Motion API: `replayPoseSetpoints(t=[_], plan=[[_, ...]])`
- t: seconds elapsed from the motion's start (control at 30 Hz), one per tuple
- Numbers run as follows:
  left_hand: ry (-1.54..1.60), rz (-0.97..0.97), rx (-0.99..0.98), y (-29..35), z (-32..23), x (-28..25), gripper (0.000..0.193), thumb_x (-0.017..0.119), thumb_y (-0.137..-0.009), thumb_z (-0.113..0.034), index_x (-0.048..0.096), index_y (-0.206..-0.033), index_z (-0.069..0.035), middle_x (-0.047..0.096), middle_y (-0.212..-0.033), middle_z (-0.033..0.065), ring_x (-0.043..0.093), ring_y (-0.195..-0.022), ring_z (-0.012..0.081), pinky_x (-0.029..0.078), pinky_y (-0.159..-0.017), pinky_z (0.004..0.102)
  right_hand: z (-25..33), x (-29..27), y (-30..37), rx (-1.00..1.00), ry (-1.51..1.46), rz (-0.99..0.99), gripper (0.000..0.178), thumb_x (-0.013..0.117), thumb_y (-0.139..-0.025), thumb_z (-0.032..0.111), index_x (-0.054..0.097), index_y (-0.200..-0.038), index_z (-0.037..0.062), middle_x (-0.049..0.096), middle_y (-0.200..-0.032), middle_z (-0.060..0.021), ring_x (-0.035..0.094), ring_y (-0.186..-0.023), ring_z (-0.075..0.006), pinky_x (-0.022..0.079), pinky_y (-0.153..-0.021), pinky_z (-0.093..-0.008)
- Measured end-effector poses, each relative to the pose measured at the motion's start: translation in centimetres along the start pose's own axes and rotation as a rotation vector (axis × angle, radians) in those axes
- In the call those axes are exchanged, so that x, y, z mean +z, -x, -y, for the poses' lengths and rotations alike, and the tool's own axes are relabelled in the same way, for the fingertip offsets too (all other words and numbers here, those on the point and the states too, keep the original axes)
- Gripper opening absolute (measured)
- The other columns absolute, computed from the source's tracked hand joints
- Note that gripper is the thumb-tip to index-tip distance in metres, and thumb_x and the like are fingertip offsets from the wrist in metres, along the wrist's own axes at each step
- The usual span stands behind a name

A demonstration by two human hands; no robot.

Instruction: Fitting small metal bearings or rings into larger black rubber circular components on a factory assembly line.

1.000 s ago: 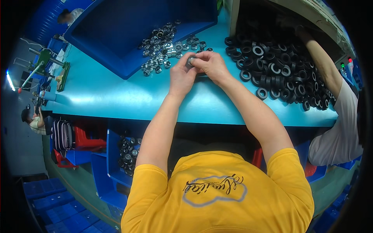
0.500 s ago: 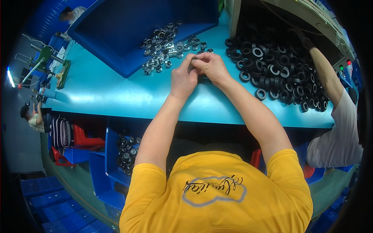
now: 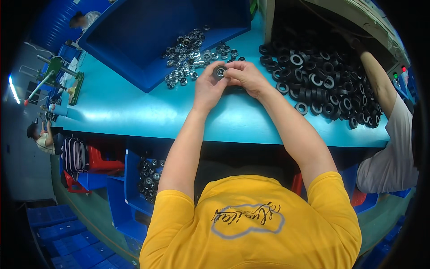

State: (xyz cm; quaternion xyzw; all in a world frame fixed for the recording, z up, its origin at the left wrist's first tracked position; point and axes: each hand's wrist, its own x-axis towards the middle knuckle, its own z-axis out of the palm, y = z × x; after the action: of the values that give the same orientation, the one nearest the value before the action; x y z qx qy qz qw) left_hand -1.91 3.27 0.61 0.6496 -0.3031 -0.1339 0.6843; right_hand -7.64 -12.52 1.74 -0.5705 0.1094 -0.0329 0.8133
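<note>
At far left, a green metal lever press [image 3: 53,71] stands on the turquoise surface [image 3: 156,114]. Below the surface, a blue open-sided plastic box [image 3: 132,179] holds dark wheels with silvery centres [image 3: 148,177]. Next, a large blue plastic bin [image 3: 121,54] lets small shiny clear-and-silver hubs [image 3: 195,52] spill out toward the person.

In the middle, the left hand [image 3: 207,92] has its grip curled closed around a small round black-rimmed wheel with a silvery centre [image 3: 219,71], raised above the surface. The right hand [image 3: 251,80] meets it from the right, its grip pinched in, thumb and fingertips at the wheel's face. The step in hand looks like seating hub and ring together; the next move would call for a steady left hold and even thumb pressure around the rim.

To the right lie heaped black rubber rings [image 3: 309,95], then a co-worker's bare forearm [image 3: 378,78].
</note>
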Motion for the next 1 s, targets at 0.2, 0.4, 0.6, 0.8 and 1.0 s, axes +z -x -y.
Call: replayPoseSetpoints(t=[0.2,0.4,0.6,0.8,1.0], plan=[[-0.039,-0.003,-0.012,0.0,0.2,0.2,0.047,0.070,-0.092,0.002,0.059,-0.137,-0.007,0.072,-0.096,0.0004,0.064,-0.075,0.0028,0.046,-0.059,0.0188,0.0,-0.4,-0.3,0.012,0.035,-0.009,0.030,0.070,-0.085,0.003,0.069,-0.114,-0.0053,0.070,-0.104,-0.0102,0.070,-0.093,-0.0165,0.060,-0.087,-0.0296],[-0.096,-0.030,0.037,0.1,0.4,0.6,0.047,0.071,-0.091,0.002,0.061,-0.137,-0.005,0.074,-0.100,0.0042,0.070,-0.086,0.0084,0.054,-0.072,0.0221,-0.2,-0.4,-0.4,0.004,0.040,-0.051,0.031,0.070,-0.087,0.003,0.071,-0.116,-0.0069,0.072,-0.105,-0.0118,0.071,-0.092,-0.0170,0.061,-0.086,-0.0296],[-0.174,-0.053,0.061,0.5,-0.6,0.6,0.044,0.072,-0.090,0.000,0.064,-0.133,-0.004,0.075,-0.096,0.0043,0.070,-0.084,0.0081,0.055,-0.071,0.0239,0.1,0.5,-0.1,0.008,0.041,-0.098,0.029,0.067,-0.090,0.002,0.072,-0.117,-0.0080,0.073,-0.104,-0.0120,0.072,-0.090,-0.0169,0.061,-0.085,-0.0291],[-0.510,-0.064,0.168,0.7,-0.4,0.7,0.044,0.072,-0.089,0.002,0.065,-0.132,-0.004,0.074,-0.095,0.0021,0.068,-0.084,0.0065,0.055,-0.072,0.0239,0.3,0.7,0.3,0.015,0.025,-0.075,0.030,0.066,-0.091,0.001,0.071,-0.119,-0.0074,0.073,-0.105,-0.0118,0.072,-0.089,-0.0173,0.061,-0.084,-0.0288],[-0.119,-0.047,0.013,0.0,0.3,0.4,0.047,0.072,-0.088,0.005,0.064,-0.134,-0.005,0.073,-0.101,0.0013,0.068,-0.085,0.0063,0.054,-0.072,0.0226,0.4,0.4,0.4,0.025,-0.017,-0.014,0.035,0.067,-0.088,0.001,0.069,-0.122,-0.0064,0.071,-0.108,-0.0123,0.072,-0.093,-0.0179,0.061,-0.086,-0.0300]])
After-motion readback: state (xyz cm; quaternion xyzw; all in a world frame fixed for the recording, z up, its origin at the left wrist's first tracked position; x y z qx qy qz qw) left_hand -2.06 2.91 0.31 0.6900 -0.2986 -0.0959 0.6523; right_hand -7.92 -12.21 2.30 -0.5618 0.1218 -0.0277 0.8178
